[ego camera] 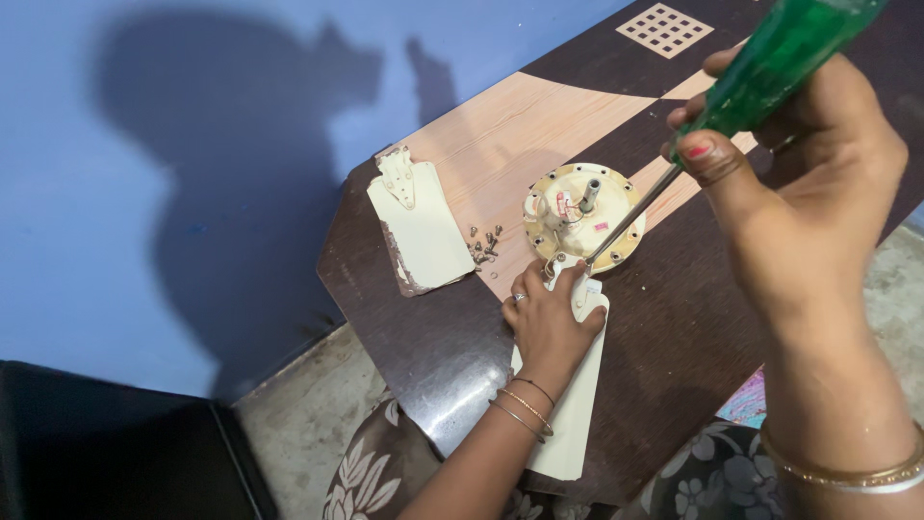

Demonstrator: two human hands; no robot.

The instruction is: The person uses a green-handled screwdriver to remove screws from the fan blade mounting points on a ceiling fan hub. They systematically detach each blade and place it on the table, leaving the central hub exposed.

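Take the round fan motor hub [580, 214] as your landmark; everything here sits around it.

The counter [452, 337], dark brown with a pale wood-grain panel, carries the hub near its middle, flat side down and shaft pointing up, so the rim screws face you.

1 cream fan blade [576, 404] runs from the near edge of the hub toward you and past the counter's edge. Its narrow end meets the hub rim, apparently so its holes line up with the rim.

A second cream fan blade [422, 226], with a chipped edge, lies left of the hub and well apart from it, out of your working space.

Your right hand [799, 202] hangs above and right of the hub, its grip clamped around the green screwdriver [770, 63]. The shaft slants down-left, and its tip lands at the near rim of the hub where the blade joins.

Your left hand [549, 323] lies just in front of the hub, pressed flat on the near blade with fingers by the tip, steadying the joint; it clasps nothing.

The loose screws [484, 244] sit in a small cluster just left of the hub, within easy reach.
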